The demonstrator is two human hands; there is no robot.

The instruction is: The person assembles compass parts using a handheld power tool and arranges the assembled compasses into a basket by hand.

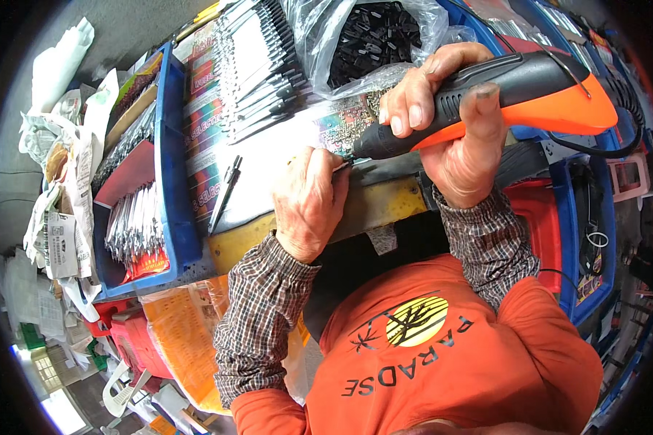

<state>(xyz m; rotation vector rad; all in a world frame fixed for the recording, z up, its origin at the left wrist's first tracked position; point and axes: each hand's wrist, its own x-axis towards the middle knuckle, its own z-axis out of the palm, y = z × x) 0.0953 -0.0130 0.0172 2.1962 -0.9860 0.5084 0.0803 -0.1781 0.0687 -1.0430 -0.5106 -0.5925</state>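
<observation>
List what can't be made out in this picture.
Slim dark piece: head view, mostly covered by the left hand holding it.
Power tool: head view, grip partly covered by the right hand; its very tip is too small to make out.
Small metal parts: head view, too small for exact shape.
Black pieces: head view, lower ones hidden under upper ones.

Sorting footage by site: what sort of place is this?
Probably a small assembly workshop: rows of pens, a clear plastic bag of small black parts, and an orange-and-black power tool in the right hand.
</observation>
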